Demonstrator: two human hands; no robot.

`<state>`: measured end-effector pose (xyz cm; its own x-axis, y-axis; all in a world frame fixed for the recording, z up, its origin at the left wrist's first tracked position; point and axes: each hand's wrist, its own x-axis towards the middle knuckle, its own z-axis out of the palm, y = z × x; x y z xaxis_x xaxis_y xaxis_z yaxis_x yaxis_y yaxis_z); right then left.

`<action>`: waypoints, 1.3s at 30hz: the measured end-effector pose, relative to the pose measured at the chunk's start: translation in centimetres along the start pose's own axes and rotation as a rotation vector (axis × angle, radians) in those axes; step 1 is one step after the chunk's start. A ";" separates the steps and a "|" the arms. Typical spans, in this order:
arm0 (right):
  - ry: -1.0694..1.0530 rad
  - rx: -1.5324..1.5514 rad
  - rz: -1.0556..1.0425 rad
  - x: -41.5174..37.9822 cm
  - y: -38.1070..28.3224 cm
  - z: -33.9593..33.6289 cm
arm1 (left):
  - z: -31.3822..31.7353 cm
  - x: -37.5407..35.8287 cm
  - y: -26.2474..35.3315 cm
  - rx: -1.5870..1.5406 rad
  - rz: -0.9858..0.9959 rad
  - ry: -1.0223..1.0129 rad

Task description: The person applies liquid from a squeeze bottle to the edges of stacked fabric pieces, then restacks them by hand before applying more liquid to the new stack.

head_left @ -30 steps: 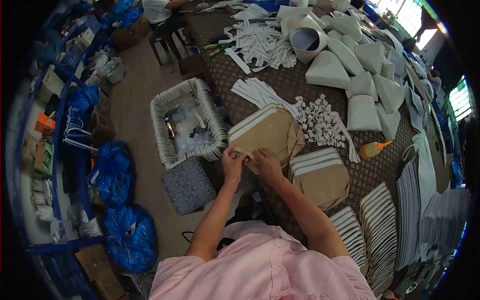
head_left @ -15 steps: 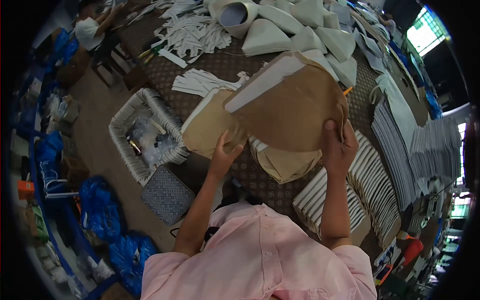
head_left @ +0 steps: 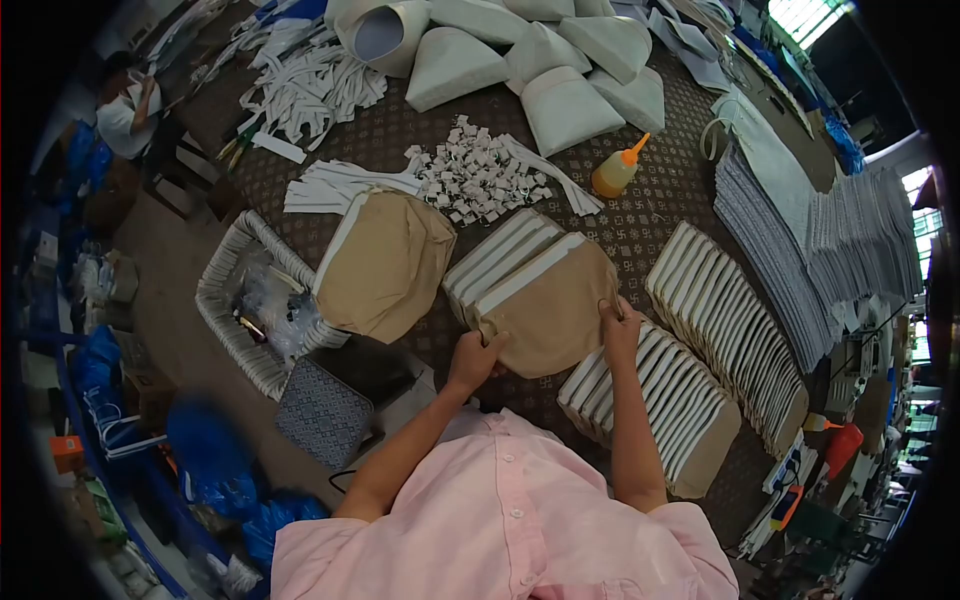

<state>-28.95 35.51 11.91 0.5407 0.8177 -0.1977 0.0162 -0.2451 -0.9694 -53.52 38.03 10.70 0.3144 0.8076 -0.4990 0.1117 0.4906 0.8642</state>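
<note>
Both hands hold a brown fabric piece with a white strip [head_left: 556, 310] along its upper edge, low over the patterned table. My left hand [head_left: 477, 362] pinches its lower left edge, and my right hand [head_left: 620, 325] grips its right edge. Just behind it lies a short row of similar white-edged pieces [head_left: 505, 250]. To the left rests a brown stack [head_left: 385, 262] with a white edge. Two long rows of brown and white pieces [head_left: 660, 400] lie right of my right hand.
A yellow glue bottle [head_left: 615, 172] stands beyond, near a pile of small white tabs [head_left: 475, 175]. Pale cone-shaped covers [head_left: 570, 105] and white strips [head_left: 310, 90] lie at the back. At left are a woven basket [head_left: 225, 300] and a seated person [head_left: 130, 115]. Grey sheets [head_left: 780, 250] fill the right.
The brown piece has come down from a raised, tilted position to low over the table. My left hand, open before, now grips its edge. The view has shifted, showing the glue bottle and tabs.
</note>
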 end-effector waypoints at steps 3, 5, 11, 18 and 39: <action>-0.039 0.059 0.032 1.2 0.9 0.3 | -0.2 0.6 0.5 0.061 -0.069 -0.004; -0.030 -0.110 -0.011 1.6 0.9 0.5 | -0.1 0.7 0.6 0.106 -0.081 0.000; -0.026 -0.151 -0.081 2.5 3.0 0.6 | 0.0 0.4 -0.4 0.248 -0.046 0.068; 0.012 -0.086 -0.083 2.5 3.4 1.2 | 0.0 0.3 0.4 0.241 -0.059 0.067; -0.020 -0.625 -0.585 11.0 1.0 3.5 | -2.8 3.4 -4.6 0.073 0.066 0.507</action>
<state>-25.91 46.08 8.30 0.2862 0.9098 0.3007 0.7520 -0.0188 -0.6589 -55.60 39.41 4.85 -0.1713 0.9021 -0.3961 0.1786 0.4239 0.8880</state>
